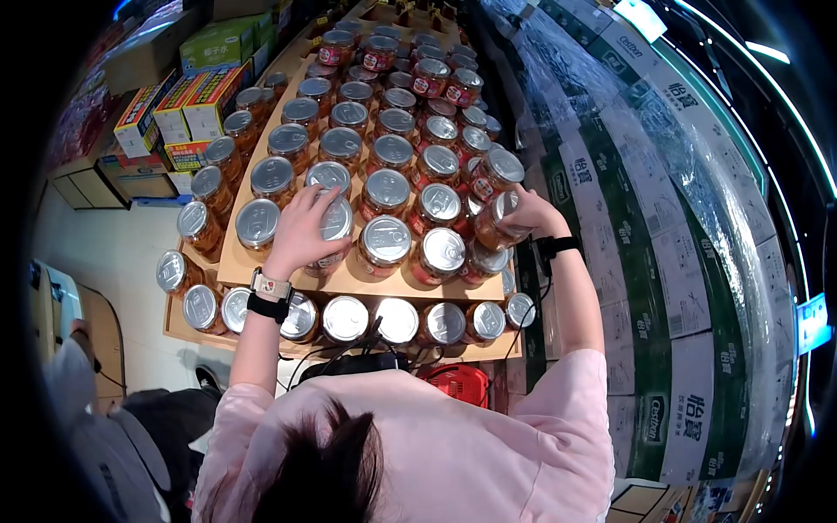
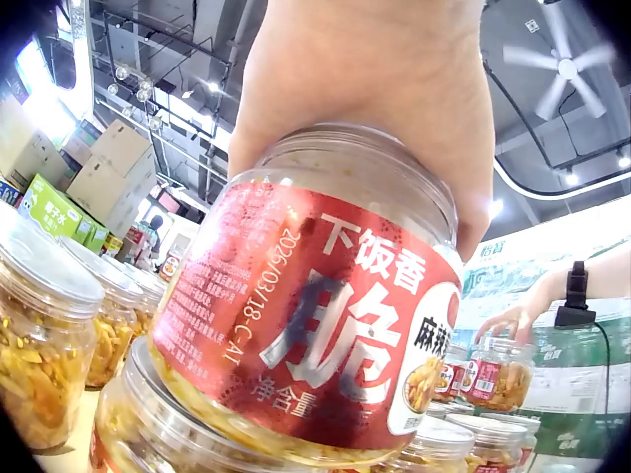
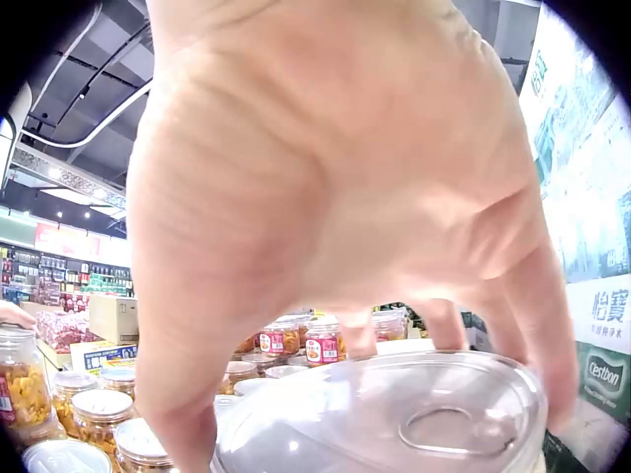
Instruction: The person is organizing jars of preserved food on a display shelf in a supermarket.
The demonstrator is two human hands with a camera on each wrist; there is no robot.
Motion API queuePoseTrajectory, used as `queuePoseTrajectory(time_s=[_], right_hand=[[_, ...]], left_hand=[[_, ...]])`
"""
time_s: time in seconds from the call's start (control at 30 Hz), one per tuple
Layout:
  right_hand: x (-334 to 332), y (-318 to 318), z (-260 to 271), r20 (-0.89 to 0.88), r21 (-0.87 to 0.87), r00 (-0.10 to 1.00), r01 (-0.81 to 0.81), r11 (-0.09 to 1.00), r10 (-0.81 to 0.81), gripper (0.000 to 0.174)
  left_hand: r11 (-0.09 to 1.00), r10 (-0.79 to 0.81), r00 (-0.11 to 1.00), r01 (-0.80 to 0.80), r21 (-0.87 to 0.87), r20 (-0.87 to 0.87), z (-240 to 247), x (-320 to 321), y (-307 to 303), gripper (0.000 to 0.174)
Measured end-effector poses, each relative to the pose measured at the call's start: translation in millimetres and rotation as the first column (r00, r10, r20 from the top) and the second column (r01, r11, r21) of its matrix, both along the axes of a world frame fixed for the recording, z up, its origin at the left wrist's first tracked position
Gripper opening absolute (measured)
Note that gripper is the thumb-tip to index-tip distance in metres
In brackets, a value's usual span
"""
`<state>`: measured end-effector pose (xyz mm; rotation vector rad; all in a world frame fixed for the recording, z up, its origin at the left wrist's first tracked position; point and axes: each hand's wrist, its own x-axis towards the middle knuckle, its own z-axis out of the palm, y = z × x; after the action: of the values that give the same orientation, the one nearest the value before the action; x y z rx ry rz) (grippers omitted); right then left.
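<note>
My left hand [image 1: 301, 231] grips a clear pickle jar [image 2: 306, 325] with a silver lid and a red label from above. The held jar is slightly tilted, over the lid of another jar [image 2: 148, 424]. On the right side of the display, my right hand [image 1: 536, 215] has its fingers and thumb around a second jar [image 1: 499, 228]. The right wrist view shows this jar's lid [image 3: 385, 419] beneath the palm. Part of each held jar is hidden by the hand.
Rows of similar jars [image 1: 386, 241] cover a stepped wooden display [image 1: 228, 272], with a lower row [image 1: 346, 318] along the front. Wrapped white-and-green cartons [image 1: 645, 261] form a wall on the right. Boxes [image 1: 187, 109] stand at the left, and a person's dark-clothed leg [image 1: 166, 423] shows lower left.
</note>
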<state>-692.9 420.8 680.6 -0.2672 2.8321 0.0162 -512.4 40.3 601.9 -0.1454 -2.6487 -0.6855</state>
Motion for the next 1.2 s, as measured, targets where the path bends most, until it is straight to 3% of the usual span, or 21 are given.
queuePoseTrajectory(time_s=[0.23, 0.27, 0.4, 0.5, 0.53, 0.63, 0.77, 1.2], right_hand=[[-13.4, 25.0, -17.9, -0.003, -0.162, 0.934, -0.352, 0.922, 0.356, 0.101], [-14.3, 22.6, -15.0, 0.108, -0.169, 0.947, -0.284, 0.944, 0.304, 0.103], [-20.2, 29.0, -20.1, 0.166, -0.159, 0.938, -0.280, 0.947, 0.305, 0.103], [-10.6, 13.8, -24.5, 0.102, -0.110, 0.994, -0.028, 0.994, 0.039, 0.105], [-7.5, 10.4, -27.6, -0.001, -0.064, 1.000, -0.020, 0.998, 0.020, 0.117], [-0.8, 0.0, -23.5, -0.026, 0.086, 0.996, 0.089, 0.992, -0.087, 0.111], [-6.5, 9.7, -24.6, -0.056, 0.035, 0.998, 0.042, 0.999, -0.040, 0.101], [-10.3, 28.4, -28.7, -0.053, -0.203, 0.997, -0.063, 0.977, 0.054, 0.098]], left_hand=[[1.000, 0.012, 1.000, -0.012, 0.004, 0.007, 2.8, 0.9, 1.3, 0.077], [1.000, 0.012, 1.000, -0.012, 0.005, 0.015, 2.0, 0.5, 0.9, 0.077], [1.000, 0.012, 1.000, -0.013, 0.026, 0.020, -0.6, -1.3, 1.6, 0.076], [1.000, 0.010, 1.000, -0.010, 0.026, 0.018, -0.3, -1.7, 1.6, 0.076], [1.000, 0.011, 1.000, -0.011, 0.026, 0.018, -0.7, -2.1, 1.8, 0.076], [1.000, 0.013, 1.000, -0.013, 0.020, 0.012, -2.3, -2.5, 1.2, 0.076], [1.000, 0.004, 1.000, -0.004, 0.020, 0.003, -2.1, -3.2, 1.5, 0.076], [1.000, -0.010, 1.000, 0.010, -0.021, -0.008, 0.3, -4.3, 2.2, 0.073]])
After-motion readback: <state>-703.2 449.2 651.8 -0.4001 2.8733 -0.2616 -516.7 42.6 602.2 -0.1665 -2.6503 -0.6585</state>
